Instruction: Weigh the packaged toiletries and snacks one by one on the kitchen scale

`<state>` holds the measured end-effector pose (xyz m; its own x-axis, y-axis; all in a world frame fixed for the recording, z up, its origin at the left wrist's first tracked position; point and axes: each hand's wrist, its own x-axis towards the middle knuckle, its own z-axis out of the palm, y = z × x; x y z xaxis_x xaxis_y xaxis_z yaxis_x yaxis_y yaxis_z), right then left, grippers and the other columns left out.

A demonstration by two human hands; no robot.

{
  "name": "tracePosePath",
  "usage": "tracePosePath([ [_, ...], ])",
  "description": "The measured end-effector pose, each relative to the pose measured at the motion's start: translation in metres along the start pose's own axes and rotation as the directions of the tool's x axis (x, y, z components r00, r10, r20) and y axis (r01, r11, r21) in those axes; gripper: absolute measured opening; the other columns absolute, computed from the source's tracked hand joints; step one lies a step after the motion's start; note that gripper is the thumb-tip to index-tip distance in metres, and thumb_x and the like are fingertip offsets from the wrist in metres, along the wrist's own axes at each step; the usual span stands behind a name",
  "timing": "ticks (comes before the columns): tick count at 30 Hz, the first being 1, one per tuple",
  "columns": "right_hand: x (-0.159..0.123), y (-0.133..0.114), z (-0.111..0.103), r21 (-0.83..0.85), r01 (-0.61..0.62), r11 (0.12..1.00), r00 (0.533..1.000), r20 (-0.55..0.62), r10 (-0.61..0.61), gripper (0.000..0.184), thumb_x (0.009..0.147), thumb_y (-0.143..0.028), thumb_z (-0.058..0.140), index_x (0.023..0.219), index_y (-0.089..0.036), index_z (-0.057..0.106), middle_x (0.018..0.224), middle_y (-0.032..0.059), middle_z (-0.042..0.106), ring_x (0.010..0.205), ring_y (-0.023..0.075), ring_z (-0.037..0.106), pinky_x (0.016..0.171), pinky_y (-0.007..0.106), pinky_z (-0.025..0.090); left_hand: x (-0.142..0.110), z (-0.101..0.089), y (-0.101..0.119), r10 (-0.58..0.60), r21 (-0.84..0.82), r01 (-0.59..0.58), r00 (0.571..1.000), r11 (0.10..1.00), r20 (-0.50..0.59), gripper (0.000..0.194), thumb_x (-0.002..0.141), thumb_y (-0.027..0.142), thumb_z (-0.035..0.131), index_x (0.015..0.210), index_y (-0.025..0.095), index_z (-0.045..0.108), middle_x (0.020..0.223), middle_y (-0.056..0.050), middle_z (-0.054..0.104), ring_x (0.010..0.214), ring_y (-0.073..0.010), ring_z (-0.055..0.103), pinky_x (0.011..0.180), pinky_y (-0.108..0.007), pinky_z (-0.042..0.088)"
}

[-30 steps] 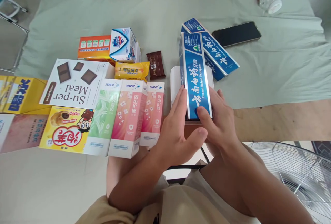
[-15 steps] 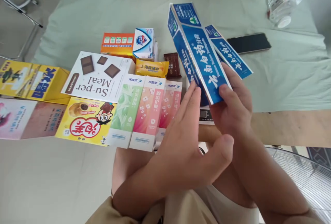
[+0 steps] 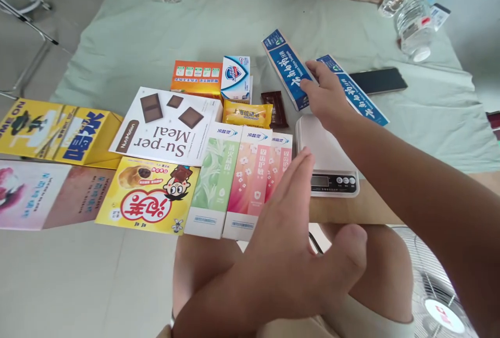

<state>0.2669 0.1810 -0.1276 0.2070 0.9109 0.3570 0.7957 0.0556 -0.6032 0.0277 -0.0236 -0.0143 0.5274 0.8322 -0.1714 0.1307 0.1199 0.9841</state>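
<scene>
My right hand (image 3: 326,90) is closed around the near end of a blue toothpaste box (image 3: 287,64), low over the cloth. A second blue toothpaste box (image 3: 357,90) lies just right of it, partly behind my hand. Nearer to me is a white kitchen scale (image 3: 318,142) with a dark display, its right part hidden by my forearm. My left hand (image 3: 289,244) hovers in front, fingers stretched and thumb apart, holding nothing. Beside its fingertips stand pink and white boxes (image 3: 250,182) and a green and white box (image 3: 213,182).
Left of the scale are a white Su-per Meal box (image 3: 167,124), a yellow snack box (image 3: 144,197), a yellow soap packet (image 3: 248,114), a brown packet (image 3: 275,109) and a Safeguard box (image 3: 235,77). A phone (image 3: 378,81) and plastic bottles (image 3: 414,28) are at right.
My right hand has carried the toothpaste box forward and down, away from my left hand, uncovering the scale. My left hand stays spread, and the view has shifted slightly.
</scene>
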Motion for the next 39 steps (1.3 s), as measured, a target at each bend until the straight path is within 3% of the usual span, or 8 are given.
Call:
tracePosePath([
  [3, 0.003, 0.005, -0.004, 0.074, -0.175, 0.982, 0.973, 0.167, 0.161, 0.060, 0.087, -0.025, 0.066, 0.147, -0.027, 0.056, 0.145, 0.0065, 0.069, 0.131, 0.0285, 0.069, 0.110, 0.052, 0.058, 0.004, 0.003, 0.000, -0.042, -0.018, 0.043, 0.998, 0.999, 0.047, 0.092, 0.097, 0.060, 0.063, 0.172, 0.024, 0.024, 0.181, -0.003, 0.020, 0.170, -0.0381, 0.015, 0.141, -0.063, 0.014],
  [6, 0.011, 0.008, -0.014, 0.030, -0.122, 0.992, 0.963, 0.247, 0.111, 0.064, 0.078, -0.020, 0.070, 0.140, -0.030, 0.061, 0.141, 0.0068, 0.071, 0.123, 0.0324, 0.070, 0.108, 0.058, 0.058, 0.009, 0.006, 0.001, -0.081, -0.042, 0.084, 0.994, 0.996, 0.069, 0.095, 0.095, 0.063, 0.065, 0.172, 0.024, 0.025, 0.181, -0.006, 0.022, 0.169, -0.0416, 0.016, 0.140, -0.067, 0.011],
  [9, 0.018, 0.006, -0.022, -0.073, -0.093, 0.993, 0.955, 0.276, 0.110, 0.047, 0.075, -0.020, 0.068, 0.121, -0.027, 0.068, 0.122, 0.0090, 0.076, 0.107, 0.0331, 0.071, 0.099, 0.061, 0.059, 0.013, 0.008, 0.003, -0.098, -0.079, 0.105, 0.991, 0.991, 0.089, 0.096, 0.094, 0.061, 0.068, 0.172, 0.026, 0.026, 0.181, -0.005, 0.021, 0.169, -0.0426, 0.015, 0.139, -0.067, 0.014],
  [13, 0.017, -0.003, -0.023, -0.186, -0.184, 0.965, 0.914, 0.328, 0.237, 0.016, 0.077, -0.023, 0.068, 0.093, -0.022, 0.066, 0.100, 0.0107, 0.074, 0.095, 0.0328, 0.069, 0.092, 0.062, 0.059, 0.017, 0.008, 0.006, -0.144, 0.005, 0.144, 0.982, 0.990, 0.120, 0.093, 0.096, 0.054, 0.068, 0.172, 0.026, 0.023, 0.181, -0.005, 0.021, 0.169, -0.0397, 0.017, 0.138, -0.066, 0.021],
  [21, 0.005, -0.026, -0.023, -0.220, -0.148, 0.964, 0.888, 0.401, 0.227, 0.018, 0.085, -0.024, 0.067, 0.102, -0.023, 0.068, 0.100, 0.0094, 0.074, 0.093, 0.0307, 0.070, 0.095, 0.062, 0.058, 0.021, 0.011, 0.004, -0.132, 0.055, 0.126, 0.985, 0.991, 0.114, 0.092, 0.097, 0.052, 0.064, 0.172, 0.018, 0.023, 0.181, -0.005, 0.020, 0.169, -0.0360, 0.018, 0.138, -0.061, 0.028],
  [32, 0.000, -0.032, -0.027, -0.217, -0.098, 0.971, 0.918, 0.357, 0.172, 0.024, 0.082, -0.026, 0.072, 0.105, -0.022, 0.071, 0.112, 0.0110, 0.076, 0.104, 0.0341, 0.072, 0.099, 0.061, 0.059, 0.023, 0.016, -0.001, -0.102, 0.019, 0.101, 0.992, 0.995, 0.072, 0.089, 0.096, 0.049, 0.065, 0.170, 0.018, 0.028, 0.181, -0.006, 0.023, 0.169, -0.0369, 0.019, 0.137, -0.059, 0.032],
  [37, -0.036, -0.033, -0.071, -0.202, 0.101, 0.974, 0.977, 0.204, -0.059, 0.044, 0.087, -0.024, 0.063, 0.132, -0.025, 0.066, 0.133, 0.0126, 0.071, 0.126, 0.0316, 0.067, 0.114, 0.057, 0.051, 0.025, 0.017, 0.002, -0.111, 0.028, 0.110, 0.992, 0.994, 0.064, 0.091, 0.094, 0.047, 0.065, 0.170, 0.014, 0.029, 0.180, -0.007, 0.024, 0.169, -0.0353, 0.020, 0.138, -0.058, 0.031],
  [39, -0.048, -0.023, -0.095, -0.308, 0.075, 0.948, 0.996, 0.079, -0.053, 0.045, 0.085, -0.023, 0.064, 0.131, -0.022, 0.066, 0.135, 0.0165, 0.070, 0.133, 0.0326, 0.062, 0.121, 0.058, 0.044, 0.026, 0.018, 0.003, -0.129, 0.033, 0.127, 0.989, 0.991, 0.067, 0.090, 0.093, 0.046, 0.064, 0.169, 0.012, 0.029, 0.180, -0.007, 0.024, 0.169, -0.0338, 0.021, 0.138, -0.057, 0.031],
])
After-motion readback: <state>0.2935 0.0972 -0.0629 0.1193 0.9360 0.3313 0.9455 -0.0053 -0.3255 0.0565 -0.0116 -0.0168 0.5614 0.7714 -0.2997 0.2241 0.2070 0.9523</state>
